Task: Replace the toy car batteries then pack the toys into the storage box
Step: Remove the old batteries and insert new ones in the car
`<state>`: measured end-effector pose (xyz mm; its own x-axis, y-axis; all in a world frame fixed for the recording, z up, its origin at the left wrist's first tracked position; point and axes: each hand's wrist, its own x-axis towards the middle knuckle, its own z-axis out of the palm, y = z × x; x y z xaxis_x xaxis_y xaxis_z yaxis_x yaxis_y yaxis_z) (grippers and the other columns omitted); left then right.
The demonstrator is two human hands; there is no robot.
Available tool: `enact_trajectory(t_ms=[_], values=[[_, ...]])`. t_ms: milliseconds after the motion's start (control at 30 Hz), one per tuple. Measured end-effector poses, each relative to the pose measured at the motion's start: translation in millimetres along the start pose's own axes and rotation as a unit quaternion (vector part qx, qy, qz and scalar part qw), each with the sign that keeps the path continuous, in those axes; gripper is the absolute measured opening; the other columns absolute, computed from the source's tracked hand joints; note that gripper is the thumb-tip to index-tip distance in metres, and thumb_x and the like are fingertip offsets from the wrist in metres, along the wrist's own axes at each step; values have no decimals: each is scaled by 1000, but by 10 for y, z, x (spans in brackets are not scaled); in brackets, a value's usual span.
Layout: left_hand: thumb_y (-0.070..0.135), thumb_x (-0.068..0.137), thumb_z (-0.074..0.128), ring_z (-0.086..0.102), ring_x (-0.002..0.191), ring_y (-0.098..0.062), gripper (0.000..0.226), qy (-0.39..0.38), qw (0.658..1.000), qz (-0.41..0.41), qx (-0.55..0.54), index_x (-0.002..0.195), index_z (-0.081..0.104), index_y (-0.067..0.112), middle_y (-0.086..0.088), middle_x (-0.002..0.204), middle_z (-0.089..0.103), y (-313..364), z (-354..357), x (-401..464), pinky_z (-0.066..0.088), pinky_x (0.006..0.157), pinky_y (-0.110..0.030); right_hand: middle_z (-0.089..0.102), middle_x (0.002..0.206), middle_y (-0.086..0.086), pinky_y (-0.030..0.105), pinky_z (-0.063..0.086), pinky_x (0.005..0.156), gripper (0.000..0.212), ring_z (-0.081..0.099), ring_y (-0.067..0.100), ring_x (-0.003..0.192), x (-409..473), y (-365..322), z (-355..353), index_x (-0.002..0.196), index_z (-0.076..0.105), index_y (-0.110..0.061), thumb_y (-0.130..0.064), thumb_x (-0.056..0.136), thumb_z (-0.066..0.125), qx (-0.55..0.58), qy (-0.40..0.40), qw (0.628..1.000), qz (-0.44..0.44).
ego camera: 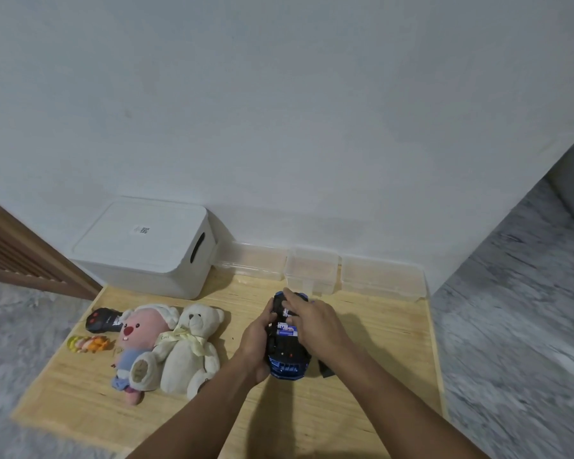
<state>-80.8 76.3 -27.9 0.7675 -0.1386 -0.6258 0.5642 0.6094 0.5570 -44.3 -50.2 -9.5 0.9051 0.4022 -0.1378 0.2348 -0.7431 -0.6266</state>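
Just wooden table (362, 422) against white wall (279, 111)

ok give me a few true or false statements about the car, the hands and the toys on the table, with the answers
1. The toy car is upside down with batteries showing in its belly. True.
2. The white storage box stands open. False: its lid is on.
3. The left hand grips the car's side. True.
4. The right hand rests flat on the table, away from the car. False: its fingers are on the car, at the battery bay.
5. The white teddy bear lies inside the box. False: it lies on the table beside the pink plush toy.
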Motion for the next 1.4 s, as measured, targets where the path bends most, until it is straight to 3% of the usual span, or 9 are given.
enact_trajectory(t_ms=[167,367,500,567,667,800,1100,1300,1400], values=[[24,100,38,67,83,-34,36,-9,1000,-3,-4,116,71,28,-18,112,69,-10,-84,11,54,77,-45,57,136,-7,33,46,100,64,53,11,124,-16,21,5,148,29,-24,-3,92,52,21,-10,1000,-2],[26,99,42,66,82,-31,34,5,1000,2,-1,125,64,29,-16,110,68,-43,-128,34,55,71,-40,63,127,-6,31,49,100,47,57,7,118,-12,72,-21,139,46,-24,-11,95,54,157,27,987,20],[19,99,46,66,91,-34,36,-4,998,38,50,130,58,32,-18,117,67,-18,-129,45,53,80,-44,70,105,-7,35,58,85,16,67,7,96,-4,170,-91,102,59,-26,-12,94,56,312,166,933,71],[16,99,45,65,98,-36,39,7,996,52,69,132,54,35,-18,120,67,6,-144,55,52,85,-48,70,94,-7,39,58,81,19,69,11,90,10,328,-117,86,59,-29,-11,93,59,337,224,906,127],[15,100,44,64,105,-39,41,25,995,57,83,134,51,36,-16,119,68,20,-182,76,50,92,-54,71,87,-5,37,55,86,16,67,15,89,-24,614,-100,77,66,-24,-11,87,67,314,224,892,236],[14,99,45,63,109,-42,44,35,993,62,94,137,49,37,-16,117,69,25,-184,80,49,94,-58,75,93,1,28,53,81,8,67,17,87,-83,919,29,87,78,-15,-17,81,74,227,179,905,314],[14,99,46,66,105,-40,42,40,993,55,96,131,50,40,-16,114,70,18,-149,59,54,86,-51,72,79,-1,26,52,67,10,65,15,74,-97,976,94,75,72,-19,-24,74,81,112,117,928,336],[13,98,45,68,101,-36,44,40,994,55,86,135,50,38,-13,117,69,25,-143,75,56,78,-45,72,87,-3,24,51,78,9,65,12,83,-65,807,-62,85,74,-16,-22,79,76,171,179,922,297],[13,100,36,70,87,-30,39,16,996,56,64,122,60,35,-11,105,74,14,-85,75,55,78,-42,67,80,-12,15,49,70,8,60,-1,76,-60,514,-154,87,74,-16,-18,79,76,247,152,934,211]])
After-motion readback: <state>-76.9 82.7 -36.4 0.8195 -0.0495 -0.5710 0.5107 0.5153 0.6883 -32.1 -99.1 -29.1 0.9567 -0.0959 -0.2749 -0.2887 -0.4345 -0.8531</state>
